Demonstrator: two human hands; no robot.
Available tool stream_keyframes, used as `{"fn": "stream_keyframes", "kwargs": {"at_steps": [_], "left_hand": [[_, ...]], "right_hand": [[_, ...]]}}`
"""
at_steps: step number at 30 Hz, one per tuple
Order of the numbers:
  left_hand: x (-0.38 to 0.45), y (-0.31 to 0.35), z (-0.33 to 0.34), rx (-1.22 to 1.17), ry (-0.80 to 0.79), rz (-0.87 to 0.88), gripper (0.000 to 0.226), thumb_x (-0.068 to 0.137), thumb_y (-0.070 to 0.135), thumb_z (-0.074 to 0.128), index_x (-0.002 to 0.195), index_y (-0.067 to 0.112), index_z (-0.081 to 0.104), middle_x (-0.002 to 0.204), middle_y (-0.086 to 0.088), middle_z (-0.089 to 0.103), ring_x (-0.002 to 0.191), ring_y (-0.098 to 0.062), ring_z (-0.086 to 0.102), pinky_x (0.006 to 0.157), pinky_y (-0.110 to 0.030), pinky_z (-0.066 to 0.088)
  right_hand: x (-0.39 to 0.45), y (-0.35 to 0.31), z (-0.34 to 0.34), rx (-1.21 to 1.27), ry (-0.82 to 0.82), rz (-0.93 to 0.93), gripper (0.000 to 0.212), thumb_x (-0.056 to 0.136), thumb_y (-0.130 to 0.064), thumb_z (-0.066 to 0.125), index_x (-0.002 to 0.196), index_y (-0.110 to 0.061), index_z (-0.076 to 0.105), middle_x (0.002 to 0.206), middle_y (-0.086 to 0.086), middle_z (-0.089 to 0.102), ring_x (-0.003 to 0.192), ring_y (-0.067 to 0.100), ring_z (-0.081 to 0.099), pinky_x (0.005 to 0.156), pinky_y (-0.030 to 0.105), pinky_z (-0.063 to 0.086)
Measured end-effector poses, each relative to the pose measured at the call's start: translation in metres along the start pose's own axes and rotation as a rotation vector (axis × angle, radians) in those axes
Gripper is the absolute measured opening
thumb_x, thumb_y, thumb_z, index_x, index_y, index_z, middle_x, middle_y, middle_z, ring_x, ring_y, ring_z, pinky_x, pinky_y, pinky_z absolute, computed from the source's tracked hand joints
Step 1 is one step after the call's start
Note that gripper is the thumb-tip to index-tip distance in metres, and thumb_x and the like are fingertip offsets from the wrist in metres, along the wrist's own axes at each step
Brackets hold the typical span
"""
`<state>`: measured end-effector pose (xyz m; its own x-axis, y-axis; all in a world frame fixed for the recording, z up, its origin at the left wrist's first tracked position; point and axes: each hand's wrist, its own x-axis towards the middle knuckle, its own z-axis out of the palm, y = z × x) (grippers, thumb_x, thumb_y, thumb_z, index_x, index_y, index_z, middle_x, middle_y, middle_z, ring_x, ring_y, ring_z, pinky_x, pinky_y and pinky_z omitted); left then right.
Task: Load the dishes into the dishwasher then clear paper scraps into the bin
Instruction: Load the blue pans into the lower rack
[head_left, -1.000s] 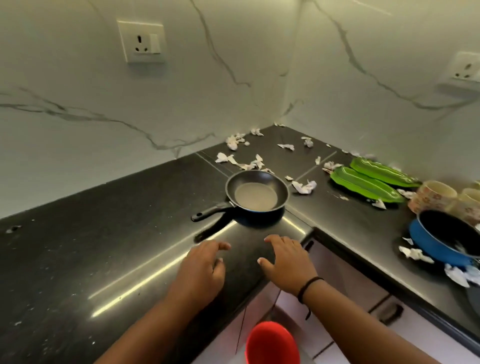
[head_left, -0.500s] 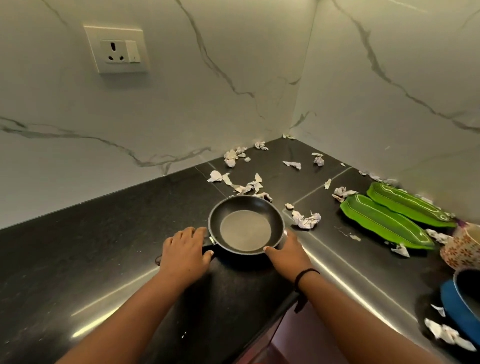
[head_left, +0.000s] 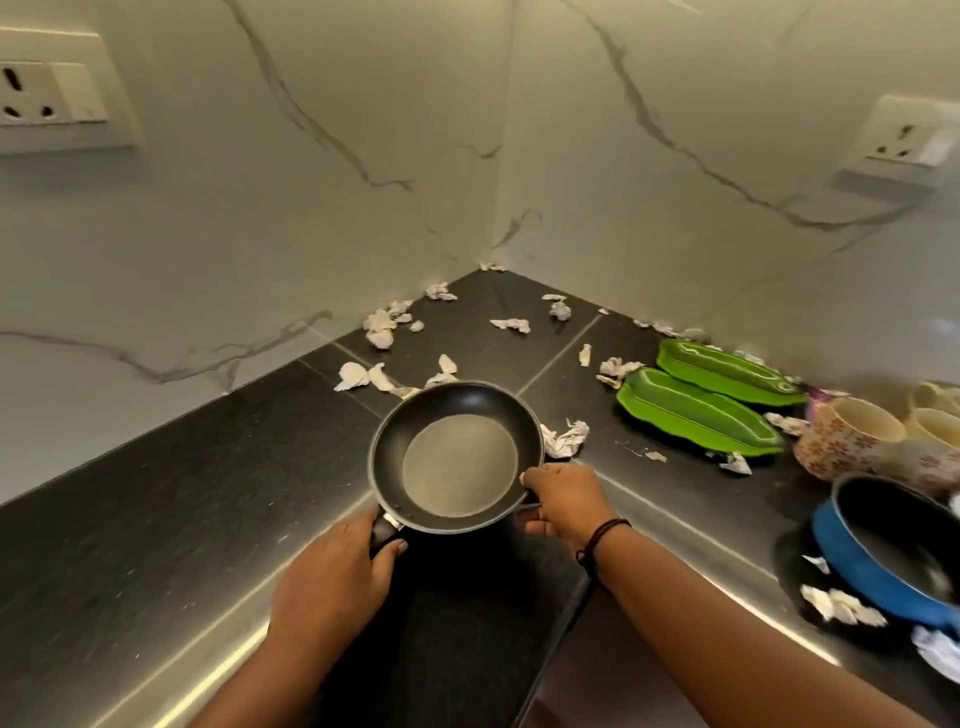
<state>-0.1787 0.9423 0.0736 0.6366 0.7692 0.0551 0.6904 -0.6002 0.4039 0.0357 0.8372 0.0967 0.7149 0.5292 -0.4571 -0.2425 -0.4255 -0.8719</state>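
A small black frying pan (head_left: 457, 460) is held a little above the dark corner worktop (head_left: 156, 519). My left hand (head_left: 332, 582) is wrapped around its black handle. My right hand (head_left: 563, 501) grips the pan's right rim. Crumpled paper scraps (head_left: 563, 439) lie scattered across the corner behind and beside the pan. Two green leaf-shaped plates (head_left: 696, 410) lie to the right. Floral mugs (head_left: 852, 436) and a blue pot (head_left: 893, 545) stand at the far right.
Marble walls meet in the corner behind the worktop, each with a socket (head_left: 47, 98). More paper scraps (head_left: 841, 605) lie by the blue pot. The worktop's front edge runs below my wrists, with cabinet fronts underneath.
My hands reached forward from the worktop's edge to the pan. The left closed on the handle, the right on the rim, and the pan has come up and nearer to me.
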Motion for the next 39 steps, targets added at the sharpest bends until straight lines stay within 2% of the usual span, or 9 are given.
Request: {"fn": "stream_keyframes", "kwargs": {"at_steps": [4, 9, 18, 21, 24, 26, 30, 36, 39], "left_hand": [[0.008, 0.038, -0.008, -0.148, 0.009, 0.086, 0.027, 0.089, 0.052, 0.053, 0.11, 0.035, 0.054, 0.104, 0.008, 0.065, 0.095, -0.016, 0.061, 0.067, -0.029, 0.039], [-0.003, 0.127, 0.008, -0.415, -0.071, 0.337, 0.027, 0.087, 0.053, 0.057, 0.108, 0.036, 0.058, 0.101, 0.009, 0.066, 0.094, -0.018, 0.062, 0.072, -0.032, 0.046], [-0.149, 0.292, 0.07, -0.73, -0.472, 0.817, 0.029, 0.091, 0.04, 0.058, 0.118, 0.043, 0.048, 0.106, 0.023, 0.058, 0.097, 0.001, 0.057, 0.079, -0.016, 0.047], [-0.226, 0.346, 0.092, -0.848, -0.644, 0.928, 0.022, 0.091, 0.047, 0.055, 0.112, 0.05, 0.049, 0.105, 0.027, 0.061, 0.101, 0.007, 0.056, 0.084, -0.018, 0.048], [-0.311, 0.395, 0.113, -0.933, -0.795, 1.049, 0.026, 0.087, 0.058, 0.042, 0.111, 0.052, 0.049, 0.111, 0.038, 0.057, 0.104, 0.014, 0.054, 0.083, -0.006, 0.041], [-0.376, 0.426, 0.128, -0.956, -0.944, 1.113, 0.033, 0.087, 0.06, 0.039, 0.115, 0.048, 0.049, 0.113, 0.032, 0.058, 0.105, 0.008, 0.057, 0.085, -0.014, 0.047], [-0.488, 0.468, 0.162, -0.96, -1.135, 1.286, 0.041, 0.092, 0.056, 0.038, 0.129, 0.037, 0.04, 0.121, 0.025, 0.058, 0.112, 0.005, 0.055, 0.09, -0.013, 0.045], [-0.586, 0.524, 0.216, -0.753, -0.747, 1.747, 0.04, 0.1, 0.042, 0.034, 0.121, 0.012, 0.048, 0.103, -0.011, 0.066, 0.088, -0.025, 0.061, 0.071, -0.024, 0.043], [-0.609, 0.544, 0.248, -0.613, -0.538, 1.931, 0.035, 0.095, 0.017, 0.044, 0.124, 0.006, 0.06, 0.103, -0.013, 0.062, 0.09, -0.028, 0.058, 0.075, -0.033, 0.048]], "right_hand": [[-0.046, -0.013, -0.039, 0.187, 0.083, -0.156, 0.014, 0.091, -0.025, 0.063, 0.097, -0.013, 0.066, 0.086, 0.007, 0.066, 0.063, 0.023, 0.061, 0.059, 0.033, 0.052], [-0.119, 0.002, -0.107, 0.368, 0.09, -0.24, 0.048, 0.078, -0.042, 0.073, 0.118, -0.021, 0.058, 0.113, 0.013, 0.067, 0.086, 0.031, 0.069, 0.079, 0.047, 0.052], [-0.263, 0.1, -0.229, 0.435, 0.514, -0.51, 0.072, 0.068, -0.02, 0.077, 0.131, -0.007, 0.045, 0.117, 0.024, 0.064, 0.1, 0.039, 0.066, 0.074, 0.044, 0.059], [-0.327, 0.152, -0.279, 0.425, 0.633, -0.606, 0.072, 0.071, -0.044, 0.078, 0.131, -0.02, 0.047, 0.122, 0.021, 0.06, 0.102, 0.032, 0.064, 0.079, 0.04, 0.057], [-0.394, 0.206, -0.326, 0.529, 0.795, -0.497, 0.085, 0.068, -0.078, 0.059, 0.135, -0.026, 0.047, 0.108, 0.005, 0.068, 0.091, 0.018, 0.067, 0.073, 0.031, 0.053], [-0.442, 0.25, -0.359, 0.616, 0.832, -0.377, 0.082, 0.078, -0.079, 0.039, 0.132, -0.018, 0.05, 0.089, 0.0, 0.072, 0.079, 0.012, 0.068, 0.067, 0.026, 0.054], [-0.53, 0.313, -0.401, 0.759, 0.854, -0.21, 0.089, 0.079, -0.079, 0.026, 0.123, -0.01, 0.062, 0.12, 0.017, 0.065, 0.112, 0.028, 0.062, 0.096, 0.04, 0.051], [-0.591, 0.371, -0.448, 1.073, 1.016, -0.311, 0.065, 0.084, -0.058, 0.037, 0.124, -0.014, 0.063, 0.113, 0.004, 0.07, 0.091, 0.011, 0.07, 0.062, 0.018, 0.054], [-0.589, 0.392, -0.467, 1.154, 1.165, -0.33, 0.054, 0.077, -0.063, 0.044, 0.101, -0.027, 0.077, 0.111, -0.002, 0.072, 0.102, 0.01, 0.068, 0.08, 0.023, 0.057]]}}
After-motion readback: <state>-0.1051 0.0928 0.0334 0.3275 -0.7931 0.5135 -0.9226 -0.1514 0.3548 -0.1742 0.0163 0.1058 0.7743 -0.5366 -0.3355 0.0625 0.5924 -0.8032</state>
